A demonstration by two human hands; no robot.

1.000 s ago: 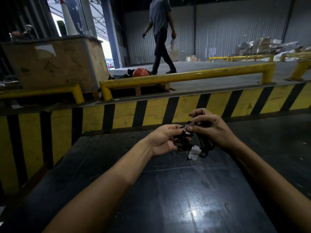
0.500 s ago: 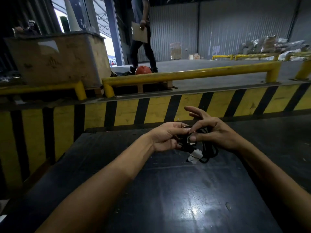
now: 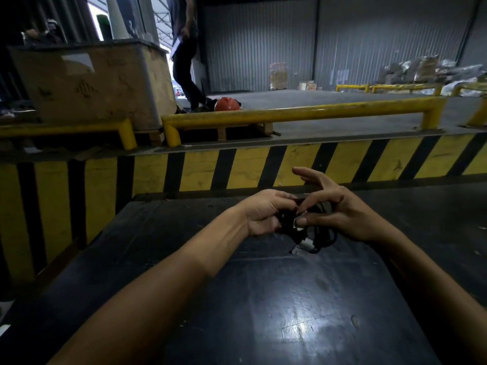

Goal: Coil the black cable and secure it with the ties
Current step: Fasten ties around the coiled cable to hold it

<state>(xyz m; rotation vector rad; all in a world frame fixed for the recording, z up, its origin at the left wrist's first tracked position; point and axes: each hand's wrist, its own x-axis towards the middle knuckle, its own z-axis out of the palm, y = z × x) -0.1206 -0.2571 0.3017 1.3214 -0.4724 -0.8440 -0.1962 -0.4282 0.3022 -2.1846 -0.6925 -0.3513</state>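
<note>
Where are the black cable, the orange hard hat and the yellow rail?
black cable (image 3: 325, 234), head view, on the loops hanging below the hands.
orange hard hat (image 3: 226, 104), head view, on its dome.
yellow rail (image 3: 303, 114), head view, on the horizontal bar.

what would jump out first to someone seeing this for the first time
Two bare forearms reach in from the bottom, with the left hand and right hand meeting over a small bundle of black cable above the dark table. Behind it runs a yellow and black striped barrier under a yellow rail. Further back, an orange helmet lies on the floor by a person's legs.
</note>
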